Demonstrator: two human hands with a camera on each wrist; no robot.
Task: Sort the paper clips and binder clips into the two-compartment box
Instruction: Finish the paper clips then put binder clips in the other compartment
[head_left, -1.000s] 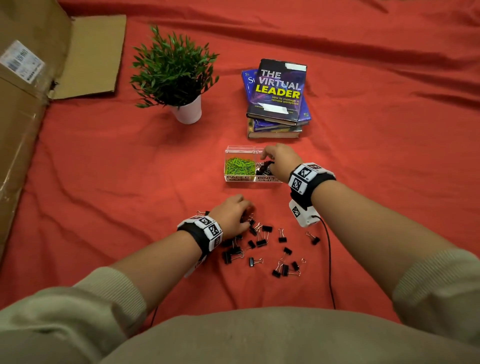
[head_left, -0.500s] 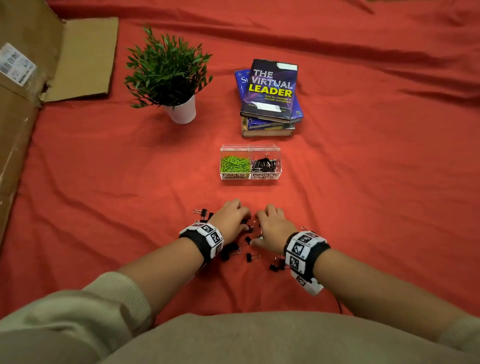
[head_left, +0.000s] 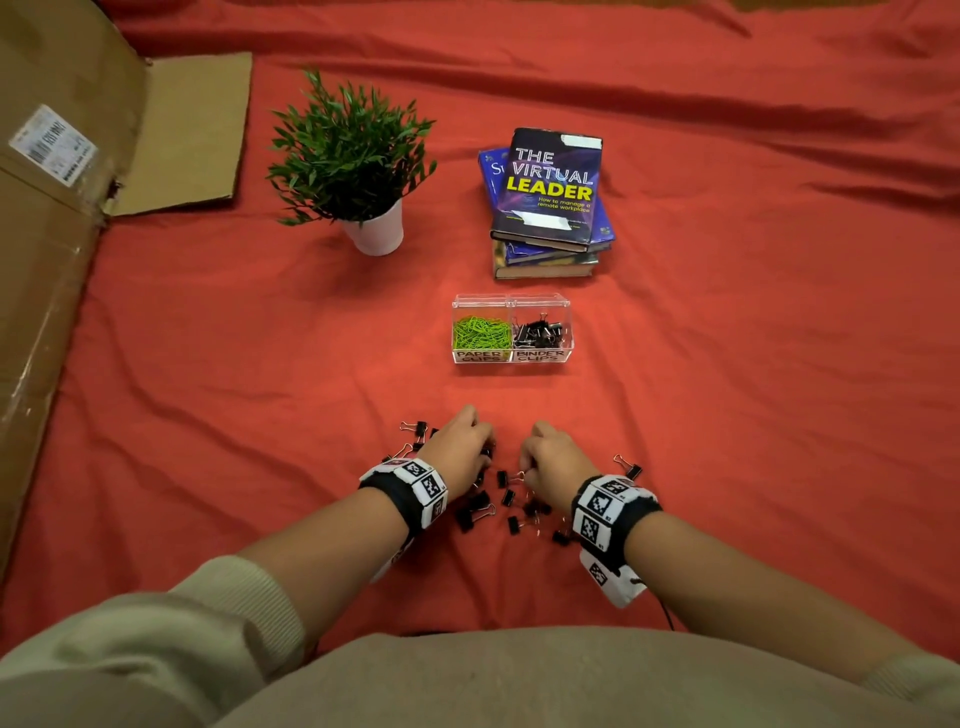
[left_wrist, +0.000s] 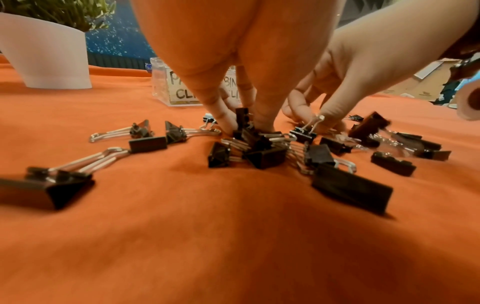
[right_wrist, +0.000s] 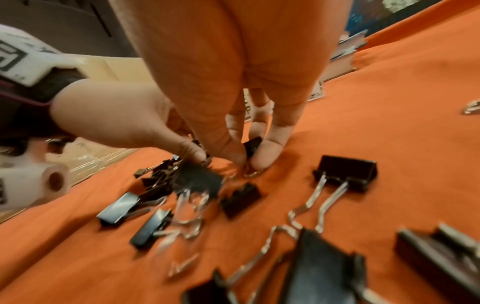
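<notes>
A clear two-compartment box stands mid-cloth, with green paper clips in the left compartment and black binder clips in the right. Several loose binder clips lie on the red cloth in front of me. My left hand is down on the pile; in the left wrist view its fingertips pinch an upright binder clip. Close beside it, my right hand has curled fingers. In the right wrist view that right hand pinches a small black binder clip.
A potted plant and a stack of books stand behind the box. A cardboard box lies along the left edge. A stray binder clip lies right of my right wrist. Red cloth covers the surface.
My right hand has come back from the box's binder-clip compartment to the pile and closed its fingers on a clip. My left hand stayed on the pile.
</notes>
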